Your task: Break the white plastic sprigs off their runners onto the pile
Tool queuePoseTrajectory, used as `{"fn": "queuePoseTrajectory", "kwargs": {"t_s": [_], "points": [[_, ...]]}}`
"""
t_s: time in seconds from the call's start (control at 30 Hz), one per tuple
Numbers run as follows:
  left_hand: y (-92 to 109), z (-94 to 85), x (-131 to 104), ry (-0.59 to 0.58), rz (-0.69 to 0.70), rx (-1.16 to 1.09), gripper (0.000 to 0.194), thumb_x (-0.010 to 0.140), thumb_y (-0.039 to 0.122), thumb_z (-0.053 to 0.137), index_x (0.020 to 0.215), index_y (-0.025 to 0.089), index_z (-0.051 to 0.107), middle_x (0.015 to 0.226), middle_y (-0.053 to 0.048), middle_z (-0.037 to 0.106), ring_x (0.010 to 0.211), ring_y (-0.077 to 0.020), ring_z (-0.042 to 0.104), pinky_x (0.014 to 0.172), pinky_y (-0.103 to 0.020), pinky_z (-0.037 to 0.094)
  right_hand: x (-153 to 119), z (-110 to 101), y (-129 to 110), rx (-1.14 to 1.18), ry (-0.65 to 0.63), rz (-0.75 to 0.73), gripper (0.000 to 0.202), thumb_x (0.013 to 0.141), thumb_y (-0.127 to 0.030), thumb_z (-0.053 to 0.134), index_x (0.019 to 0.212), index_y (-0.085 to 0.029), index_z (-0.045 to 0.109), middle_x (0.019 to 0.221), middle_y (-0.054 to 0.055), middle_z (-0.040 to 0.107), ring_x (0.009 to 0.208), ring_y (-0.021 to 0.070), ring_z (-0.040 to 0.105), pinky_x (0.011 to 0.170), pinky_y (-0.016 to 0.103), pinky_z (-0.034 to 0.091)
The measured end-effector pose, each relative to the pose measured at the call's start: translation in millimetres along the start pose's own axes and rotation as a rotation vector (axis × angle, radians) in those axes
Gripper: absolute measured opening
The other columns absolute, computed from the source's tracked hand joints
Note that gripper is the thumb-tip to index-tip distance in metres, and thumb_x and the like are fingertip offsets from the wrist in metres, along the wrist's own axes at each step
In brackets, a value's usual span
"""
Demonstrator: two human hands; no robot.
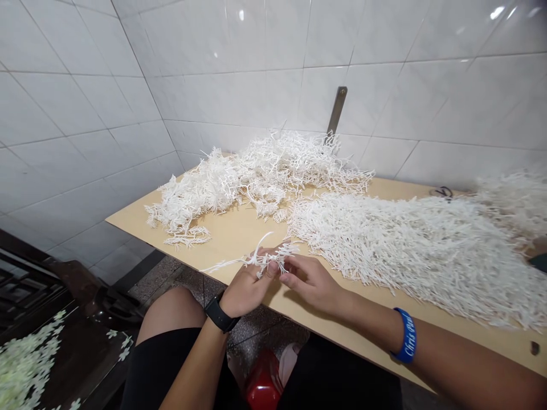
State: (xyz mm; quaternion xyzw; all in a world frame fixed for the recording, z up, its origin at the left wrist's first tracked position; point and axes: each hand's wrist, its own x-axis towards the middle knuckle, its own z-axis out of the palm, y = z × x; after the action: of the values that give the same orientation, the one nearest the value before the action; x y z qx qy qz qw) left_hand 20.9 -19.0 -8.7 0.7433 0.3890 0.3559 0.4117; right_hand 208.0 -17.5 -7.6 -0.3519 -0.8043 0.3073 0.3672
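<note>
Near the front edge of the board, my left hand is closed around a small white branched plastic sprig, its thin stems sticking out to the left and upward. My right hand meets it from the right, thumb and fingertips pinched at the sprig's right end, where short white tips bunch together. What exactly lies between the right fingertips is too small to make out. Behind my hands spreads a tangled heap of white branched sprigs. To the right lies a dense layer of short white stem pieces.
The tan board meets a tiled wall, with a metal bracket upright behind the heap. A dark cord loop lies at the back right. Pale petals cover a dark surface at lower left. A red stool shows between my legs.
</note>
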Motion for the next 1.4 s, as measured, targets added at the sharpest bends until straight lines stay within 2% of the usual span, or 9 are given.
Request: {"fn": "queuePoseTrajectory", "kwargs": {"t_s": [0.13,0.33,0.4,0.6,0.7,0.97,1.1,1.27,1.4], "points": [[2.7,2.2,1.5,0.024,-0.001,-0.094,0.053,0.099,0.051,0.036,0.142,0.023,0.05,0.137,-0.009,0.06,0.127,-0.025,0.055,0.112,-0.042,0.038,2.2,0.3,1.2,0.072,-0.126,-0.008,0.036,0.1,-0.032,0.044,0.071,-0.017,0.058,0.067,0.001,0.061,0.063,0.0132,0.056,0.063,0.025,0.042],[-10.5,-2.9,11.5,0.525,-0.203,-0.298,0.054,0.094,0.058,0.042,0.091,0.012,0.07,0.072,-0.008,0.071,0.074,-0.022,0.068,0.078,-0.035,0.054,-8.3,3.8,-11.4,-0.02,-0.249,-0.235,0.036,0.096,-0.022,0.043,0.061,-0.019,0.048,0.058,-0.001,0.051,0.055,0.0119,0.046,0.059,0.025,0.037],[-13.4,-4.4,13.1,0.558,-0.216,-0.345,0.054,0.094,0.059,0.042,0.088,0.012,0.069,0.065,-0.006,0.069,0.068,-0.0198,0.066,0.076,-0.033,0.052,-10.6,4.0,-13.1,-0.021,-0.265,-0.284,0.035,0.096,-0.023,0.043,0.061,-0.019,0.048,0.059,0.0,0.052,0.056,0.0124,0.047,0.06,0.025,0.038],[-4.4,-2.7,8.0,0.337,-0.187,-0.318,0.056,0.094,0.059,0.043,0.102,0.012,0.072,0.089,-0.011,0.075,0.088,-0.0227,0.068,0.087,-0.034,0.049,3.8,-18.2,8.1,0.029,0.453,0.266,0.045,0.096,-0.04,0.049,0.056,-0.02,0.046,0.048,-0.004,0.043,0.047,0.0119,0.043,0.049,0.025,0.032],[-1.4,-3.4,5.4,0.301,-0.161,-0.268,0.059,0.096,0.06,0.038,0.112,0.013,0.07,0.101,-0.011,0.074,0.101,-0.0242,0.065,0.099,-0.037,0.044,7.1,-25.7,15.0,0.026,0.584,0.362,0.055,0.096,-0.05,0.046,0.05,-0.021,0.039,0.044,-0.005,0.036,0.043,0.0113,0.037,0.047,0.026,0.029],[1.7,4.0,-1.0,0.043,-0.054,-0.18,0.053,0.099,0.053,0.034,0.135,0.023,0.058,0.136,-0.007,0.061,0.132,-0.0256,0.05,0.116,-0.043,0.032,1.2,0.9,-4.5,0.175,-0.066,0.072,0.052,0.094,-0.061,0.047,0.071,-0.017,0.062,0.064,0.001,0.061,0.057,0.013,0.053,0.053,0.024,0.038],[0.7,5.2,0.6,0.06,-0.089,-0.209,0.051,0.098,0.054,0.037,0.128,0.022,0.063,0.129,-0.009,0.066,0.127,-0.0262,0.055,0.113,-0.043,0.037,-0.2,5.7,-9.3,0.191,-0.072,0.074,0.054,0.101,-0.052,0.038,0.064,-0.017,0.058,0.055,0.0,0.057,0.053,0.0117,0.054,0.056,0.024,0.041],[-7.4,-4.1,6.5,0.437,-0.176,-0.368,0.061,0.1,0.053,0.026,0.105,0.012,0.07,0.091,-0.011,0.076,0.093,-0.0249,0.069,0.095,-0.043,0.049,-8.8,1.5,-12.9,0.079,-0.203,-0.143,0.048,0.103,-0.035,0.034,0.067,-0.017,0.06,0.062,0.002,0.061,0.06,0.0128,0.056,0.065,0.025,0.044],[-7.3,-3.0,4.1,0.282,-0.135,-0.223,0.054,0.1,0.05,0.032,0.114,0.013,0.069,0.102,-0.01,0.075,0.101,-0.024,0.066,0.099,-0.039,0.047,-7.7,-0.6,-6.5,0.097,-0.071,-0.032,0.048,0.103,-0.04,0.035,0.07,-0.017,0.062,0.06,0.001,0.061,0.057,0.012,0.056,0.06,0.023,0.042]]}}
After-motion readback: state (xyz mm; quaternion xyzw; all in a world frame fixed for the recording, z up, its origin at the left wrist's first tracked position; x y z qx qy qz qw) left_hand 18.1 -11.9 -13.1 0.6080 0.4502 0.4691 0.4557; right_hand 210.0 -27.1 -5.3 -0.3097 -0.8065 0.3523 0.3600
